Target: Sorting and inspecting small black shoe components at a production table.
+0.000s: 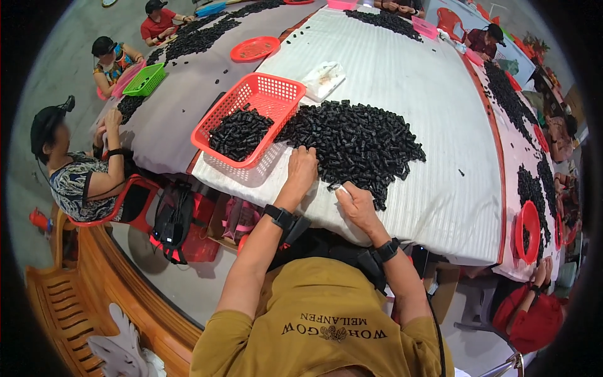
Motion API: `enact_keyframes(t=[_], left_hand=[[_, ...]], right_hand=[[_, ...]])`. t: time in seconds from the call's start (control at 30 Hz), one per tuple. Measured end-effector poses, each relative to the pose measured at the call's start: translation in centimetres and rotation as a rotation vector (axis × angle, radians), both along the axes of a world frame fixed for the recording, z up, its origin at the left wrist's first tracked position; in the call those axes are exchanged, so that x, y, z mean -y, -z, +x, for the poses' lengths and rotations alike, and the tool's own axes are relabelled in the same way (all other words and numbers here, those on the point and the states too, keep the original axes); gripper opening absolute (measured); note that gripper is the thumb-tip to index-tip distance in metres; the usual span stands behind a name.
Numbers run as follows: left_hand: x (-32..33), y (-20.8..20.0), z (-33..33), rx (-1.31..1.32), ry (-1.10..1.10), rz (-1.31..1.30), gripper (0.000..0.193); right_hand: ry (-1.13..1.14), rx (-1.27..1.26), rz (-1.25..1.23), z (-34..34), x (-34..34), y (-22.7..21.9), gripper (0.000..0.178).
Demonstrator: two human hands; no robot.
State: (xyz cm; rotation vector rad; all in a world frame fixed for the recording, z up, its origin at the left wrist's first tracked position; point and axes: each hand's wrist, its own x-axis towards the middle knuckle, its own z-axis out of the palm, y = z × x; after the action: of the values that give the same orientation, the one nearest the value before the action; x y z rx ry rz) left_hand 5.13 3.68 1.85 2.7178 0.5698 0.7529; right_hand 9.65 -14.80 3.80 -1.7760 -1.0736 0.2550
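Note:
My left hand (pixel 303 166) rests at the near left edge of a pile of small black cylindrical pieces (pixel 358 141), its fingers curled in. Whatever those fingers hold, if anything, is hidden. Close by, at the table's front edge, my right hand (pixel 358 206) is closed in a pinch. Something small and white shows at its fingertips, with a bit of black beside it, too small to name. Left of the pile stands a red plastic basket (pixel 276 94) with openwork sides, partly filled with similar black pieces (pixel 241 133).
A crumpled white tissue packet (pixel 324 80) lies behind the pile on the white-covered table (pixel 446 188). Beyond the basket is a round red tray (pixel 254 48). A green basket (pixel 145 79) and a seated person (pixel 81 163) are at left. Other people sit around neighbouring tables.

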Motion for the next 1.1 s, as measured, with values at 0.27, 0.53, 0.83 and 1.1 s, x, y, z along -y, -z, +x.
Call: enact_keyframes(t=[0.27, 0.53, 0.83, 1.1], left_hand=[[-0.7, 0.4, -1.3, 0.061, -0.044, -0.119, 0.016], [3.0, -1.7, -4.7, 0.300, 0.357, -1.738, 0.018], [4.6, 0.3, -4.5, 0.330, 0.424, -2.065, 0.025], [4.7, 0.8, -4.6, 0.316, 0.455, -2.052, 0.024]], right_hand=[[-0.004, -0.042, 0.008, 0.3, 0.0, 0.3, 0.027], [-0.024, -0.327, 0.056, 1.0, 0.0, 1.1, 0.029], [-0.012, -0.497, 0.102, 0.6, 0.0, 0.8, 0.029], [-0.021, -0.308, 0.078, 0.5, -0.1, 0.8, 0.025]])
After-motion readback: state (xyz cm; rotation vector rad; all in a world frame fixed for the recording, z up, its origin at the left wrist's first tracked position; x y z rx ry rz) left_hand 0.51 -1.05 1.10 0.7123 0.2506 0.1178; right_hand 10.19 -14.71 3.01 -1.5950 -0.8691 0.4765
